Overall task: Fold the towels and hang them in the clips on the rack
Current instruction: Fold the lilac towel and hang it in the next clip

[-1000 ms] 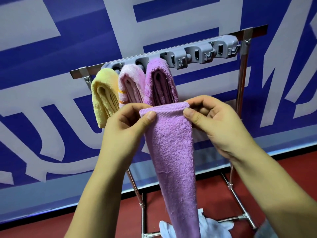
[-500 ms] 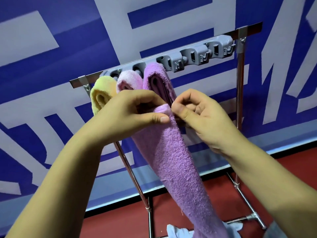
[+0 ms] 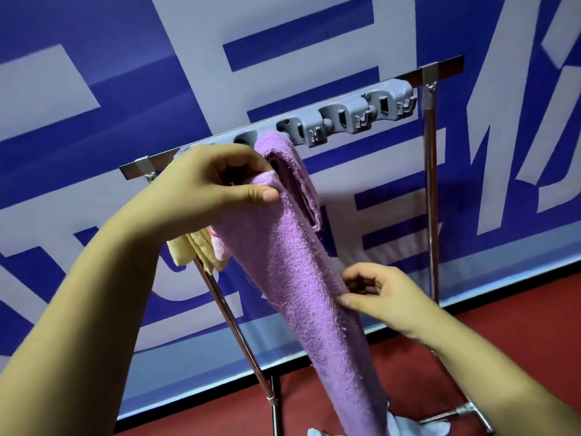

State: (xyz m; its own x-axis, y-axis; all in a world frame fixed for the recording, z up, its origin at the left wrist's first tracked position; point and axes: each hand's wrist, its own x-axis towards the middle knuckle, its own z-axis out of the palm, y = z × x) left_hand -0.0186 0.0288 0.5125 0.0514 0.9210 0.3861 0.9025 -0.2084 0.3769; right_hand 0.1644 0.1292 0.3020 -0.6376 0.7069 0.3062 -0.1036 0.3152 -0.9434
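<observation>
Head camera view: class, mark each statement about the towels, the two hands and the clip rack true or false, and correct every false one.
1. The left hand pinches the top of the long purple towel. True.
2. The right hand grips the rack's metal upright. False: it holds the long purple towel's edge lower down, apart from the upright.
3. A folded purple towel already hangs from the grey clip strip. True.
4. Every clip on the strip holds a towel. False: the clips toward the right end are vacant.
5. A yellow towel shows below the left forearm. True.
</observation>
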